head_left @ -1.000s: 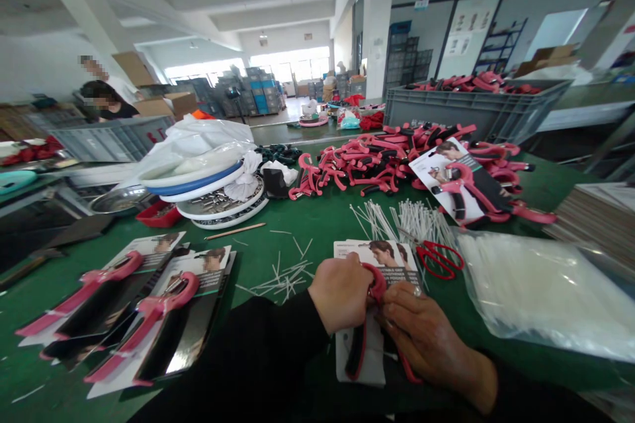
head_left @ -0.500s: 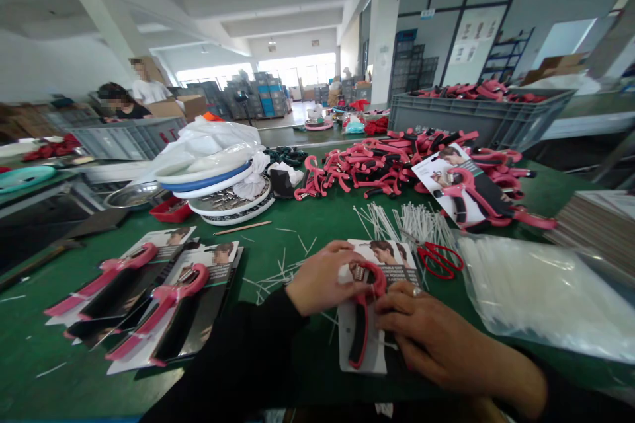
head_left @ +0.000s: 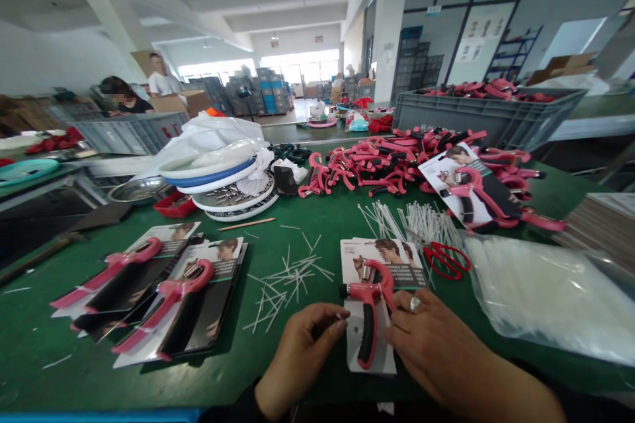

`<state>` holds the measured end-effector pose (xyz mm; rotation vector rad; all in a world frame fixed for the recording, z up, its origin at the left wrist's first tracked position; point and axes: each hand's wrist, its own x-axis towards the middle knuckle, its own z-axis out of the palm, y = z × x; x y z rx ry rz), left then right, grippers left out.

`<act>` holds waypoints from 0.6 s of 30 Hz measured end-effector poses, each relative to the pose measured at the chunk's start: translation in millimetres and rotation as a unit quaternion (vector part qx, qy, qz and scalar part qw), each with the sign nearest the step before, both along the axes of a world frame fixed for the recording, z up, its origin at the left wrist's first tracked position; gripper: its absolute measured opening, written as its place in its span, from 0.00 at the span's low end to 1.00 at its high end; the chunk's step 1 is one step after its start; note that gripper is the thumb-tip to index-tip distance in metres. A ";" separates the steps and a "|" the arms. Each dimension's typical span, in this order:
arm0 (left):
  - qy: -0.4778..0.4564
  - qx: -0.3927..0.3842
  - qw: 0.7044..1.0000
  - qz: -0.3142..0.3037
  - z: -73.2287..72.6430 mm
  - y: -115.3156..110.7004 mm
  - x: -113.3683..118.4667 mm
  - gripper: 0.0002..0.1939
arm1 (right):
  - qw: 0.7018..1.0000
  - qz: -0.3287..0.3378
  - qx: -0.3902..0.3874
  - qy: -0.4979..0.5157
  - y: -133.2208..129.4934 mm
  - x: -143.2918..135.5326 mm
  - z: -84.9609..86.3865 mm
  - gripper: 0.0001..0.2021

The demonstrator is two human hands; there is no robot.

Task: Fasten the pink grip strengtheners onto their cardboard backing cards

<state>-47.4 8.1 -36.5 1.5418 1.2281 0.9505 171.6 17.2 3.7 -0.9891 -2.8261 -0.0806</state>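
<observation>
While a pink-and-black hand gripper (head_left: 370, 317) lay on its printed backing card (head_left: 380, 258) near the front edge of the green table (head_left: 317, 218), the left hand (head_left: 302, 353) rested just beside the card with fingers curled loosely and nothing in its grasp. The right hand (head_left: 436, 344) (a ring on one finger) lay flat over the card's right side, fingertips touching the gripper's handle without closing around it.

Bare green cloth stayed open only between the hands and a scatter of cut white tie ends (head_left: 285, 281). Carded grippers (head_left: 159, 291) hemmed the left side, a stack of clear plastic bags (head_left: 550, 291) the right, with red scissors (head_left: 446, 259) and a bundle of white cable ties (head_left: 421, 221) just behind the card.

Farther back, a loose heap of pink grippers (head_left: 391, 162) spread across the table, and a grey crate (head_left: 476, 115) held more of them piled to its rim. Stacked round trays (head_left: 228, 188) held small metal parts.
</observation>
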 end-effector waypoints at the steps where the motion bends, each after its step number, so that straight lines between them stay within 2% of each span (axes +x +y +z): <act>1: 0.011 0.018 1.000 0.010 -0.5 1.3 3.1 0.12 | 1.000 -0.002 0.004 -0.001 -1.7 -0.8 0.0 0.04; 7: 0.018 0.060 0.998 0.014 -3.6 2.8 14.5 0.09 | 0.994 -0.044 -0.028 0.092 -16.1 -4.9 -7.0 0.07; 10: 0.003 0.095 0.995 0.006 -6.5 2.8 17.8 0.08 | 0.989 -0.028 -0.013 0.143 -15.3 -9.1 -9.7 0.07; 13: -0.018 0.127 0.992 0.003 -9.0 3.1 19.1 0.07 | 0.986 -0.046 -0.003 0.163 -9.8 -11.0 -13.1 0.08; 16: 0.004 0.157 0.987 0.020 -11.0 2.5 19.9 0.06 | 0.975 -0.061 0.009 0.212 -6.7 -9.4 -21.3 0.08; 18: 0.034 0.203 0.978 0.037 -12.7 1.7 21.3 0.07 | 0.966 -0.072 0.022 0.245 -7.3 -8.4 -28.5 0.08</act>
